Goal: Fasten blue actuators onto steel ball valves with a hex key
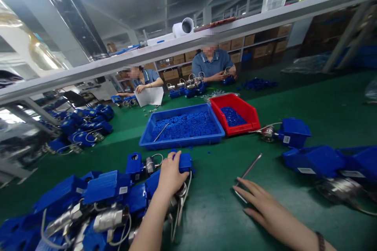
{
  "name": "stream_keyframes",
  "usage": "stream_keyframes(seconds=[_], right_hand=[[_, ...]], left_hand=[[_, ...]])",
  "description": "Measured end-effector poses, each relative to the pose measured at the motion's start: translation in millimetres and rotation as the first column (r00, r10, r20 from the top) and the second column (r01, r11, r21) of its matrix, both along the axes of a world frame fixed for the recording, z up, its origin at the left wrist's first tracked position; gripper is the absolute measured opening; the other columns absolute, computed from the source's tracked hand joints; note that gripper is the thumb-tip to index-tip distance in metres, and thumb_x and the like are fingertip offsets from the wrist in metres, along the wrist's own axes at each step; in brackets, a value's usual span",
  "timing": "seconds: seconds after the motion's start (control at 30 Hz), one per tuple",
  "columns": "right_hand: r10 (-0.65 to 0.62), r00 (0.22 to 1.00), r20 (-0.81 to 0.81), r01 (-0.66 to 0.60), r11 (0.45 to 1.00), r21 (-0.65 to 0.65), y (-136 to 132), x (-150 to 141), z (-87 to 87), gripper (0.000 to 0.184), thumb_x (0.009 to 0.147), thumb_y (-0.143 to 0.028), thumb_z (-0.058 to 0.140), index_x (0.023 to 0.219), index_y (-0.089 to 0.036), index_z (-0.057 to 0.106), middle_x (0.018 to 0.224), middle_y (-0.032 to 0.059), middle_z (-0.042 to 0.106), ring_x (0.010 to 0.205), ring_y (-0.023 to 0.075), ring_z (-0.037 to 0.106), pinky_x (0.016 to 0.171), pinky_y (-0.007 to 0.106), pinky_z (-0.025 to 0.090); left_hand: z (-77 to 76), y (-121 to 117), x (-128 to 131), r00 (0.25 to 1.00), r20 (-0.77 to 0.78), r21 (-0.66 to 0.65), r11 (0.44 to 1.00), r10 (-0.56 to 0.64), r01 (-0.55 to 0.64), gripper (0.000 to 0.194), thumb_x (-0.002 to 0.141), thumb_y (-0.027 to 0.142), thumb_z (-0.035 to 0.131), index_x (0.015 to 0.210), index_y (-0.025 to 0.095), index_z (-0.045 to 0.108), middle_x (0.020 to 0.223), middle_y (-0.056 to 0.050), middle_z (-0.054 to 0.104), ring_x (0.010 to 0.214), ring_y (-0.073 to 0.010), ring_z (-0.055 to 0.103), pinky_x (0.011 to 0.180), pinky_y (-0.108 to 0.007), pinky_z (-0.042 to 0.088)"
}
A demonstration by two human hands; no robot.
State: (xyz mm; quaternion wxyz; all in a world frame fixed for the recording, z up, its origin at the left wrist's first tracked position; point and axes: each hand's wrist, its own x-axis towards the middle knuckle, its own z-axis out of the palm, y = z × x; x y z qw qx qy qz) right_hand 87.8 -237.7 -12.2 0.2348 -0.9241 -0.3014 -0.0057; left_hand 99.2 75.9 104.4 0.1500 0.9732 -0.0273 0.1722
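Blue plastic valve actuator box (182, 162) beside the blue tray (147, 138): left hand (171, 176) clasps its rigid casing, likely heavy with metal fittings. Right hand (259, 204) rests flat, released, touching a thin metal rod (249, 169).

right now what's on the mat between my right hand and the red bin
In the head view, a thin metal rod lies on the green mat, running from the right hand fingertips toward the red bin. Beyond the rod's far tip, bare mat.

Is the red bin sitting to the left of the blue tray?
No, the red bin sits against the right side of the blue tray.
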Motion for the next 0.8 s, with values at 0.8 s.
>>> stream_keyframes(seconds=[0.8], right_hand=[[-0.068, 0.907, -0.416, 0.268, 0.856, 0.443, 57.6, -55.1, 9.2, 0.071, 0.094, -0.053, 0.040, 0.149, -0.012, 0.023, 0.154, 0.0099, 0.015, 0.140, 0.0244, 0.022, 0.112, 0.037, 0.032]], left_hand=[[-48.1, -66.1, -68.8, 0.844, -0.526, -0.395, 0.909, -0.106, -0.132, 0.051, 0.086, 0.038, 0.049, 0.127, 0.008, 0.051, 0.113, -0.017, 0.066, 0.104, -0.0277, 0.064, 0.089, -0.036, 0.051]])
